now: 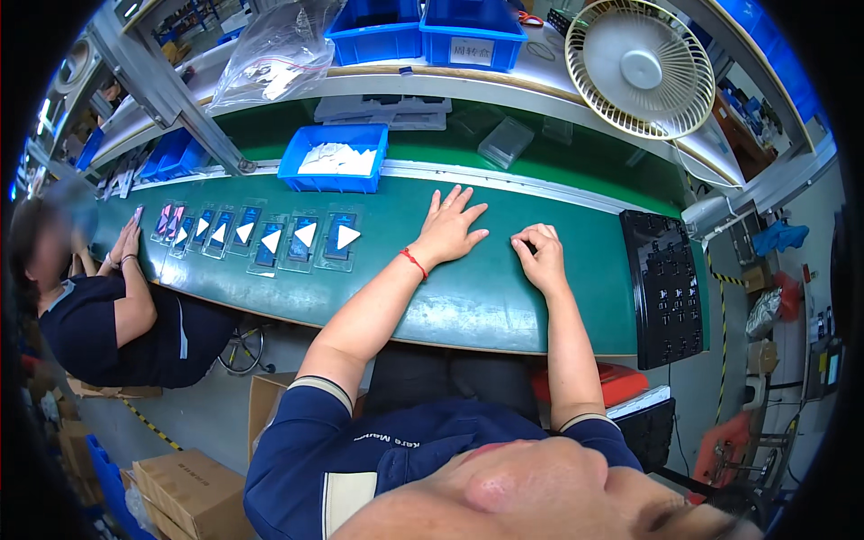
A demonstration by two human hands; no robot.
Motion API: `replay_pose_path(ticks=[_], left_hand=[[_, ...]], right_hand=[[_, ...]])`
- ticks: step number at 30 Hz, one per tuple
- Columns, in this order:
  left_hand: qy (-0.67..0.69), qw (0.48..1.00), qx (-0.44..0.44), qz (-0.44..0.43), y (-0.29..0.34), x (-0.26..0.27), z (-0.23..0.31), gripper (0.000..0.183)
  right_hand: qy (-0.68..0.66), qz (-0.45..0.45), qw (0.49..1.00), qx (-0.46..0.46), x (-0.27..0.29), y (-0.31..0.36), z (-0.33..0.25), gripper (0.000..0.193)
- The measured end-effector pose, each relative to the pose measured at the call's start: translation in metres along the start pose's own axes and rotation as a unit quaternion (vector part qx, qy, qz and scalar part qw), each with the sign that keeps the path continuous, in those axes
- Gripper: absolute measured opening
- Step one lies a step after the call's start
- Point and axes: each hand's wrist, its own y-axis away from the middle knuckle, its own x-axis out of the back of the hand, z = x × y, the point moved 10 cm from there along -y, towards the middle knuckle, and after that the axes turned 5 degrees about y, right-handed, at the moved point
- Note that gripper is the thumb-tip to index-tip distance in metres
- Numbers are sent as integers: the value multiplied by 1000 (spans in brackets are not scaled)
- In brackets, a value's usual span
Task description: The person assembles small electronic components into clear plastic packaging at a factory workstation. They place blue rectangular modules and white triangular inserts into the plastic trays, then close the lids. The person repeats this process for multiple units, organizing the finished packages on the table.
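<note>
My left hand [441, 236] rests palm down on the green tabletop [468, 301], fingers spread and holding nothing visible. A red cord circles that wrist. To its right, my right hand [542, 259] is raised slightly with fingers curled and thumb against the index finger; whatever may be in that pinch is hidden. Left of my left hand runs a row of clear plastic trays with dark blue flat panels, the nearest being one tray [336, 254] with a white triangular piece [347, 237] on it. Behind stands a blue bin [333, 183] of white pieces.
A black moulded tray [668, 310] lies at the table's right end. Clear plastic boxes [506, 142] sit behind the rail. The shelf above carries blue bins [472, 45], a plastic bag [274, 63] and a fan [641, 67]. A co-worker [117, 315] sits at the left end.
</note>
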Motion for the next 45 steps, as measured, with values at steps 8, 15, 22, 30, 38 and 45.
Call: replay_pose_path(ticks=[8,15,22,30,38,45], left_hand=[[8,1000,-9,2,-2,1,-1,51],[21,999,-8,-22,5,3,-3,51],[24,999,3,-30,4,2,-3,51],[45,999,0,-24,4,3,-2,50],[-1,999,-33,-11,1,-1,0,52],[-20,998,-53,16,-1,-1,-5,48]], right_hand=[[17,-2,1000,-2,3,2,1,8],[198,65,978,5,77,53,-6,34],[480,94,847,-208,221,129,81,44],[395,31,885,-246,220,132,111,34],[363,72,904,-213,250,132,123,31],[339,108,907,-227,291,121,79,29]])
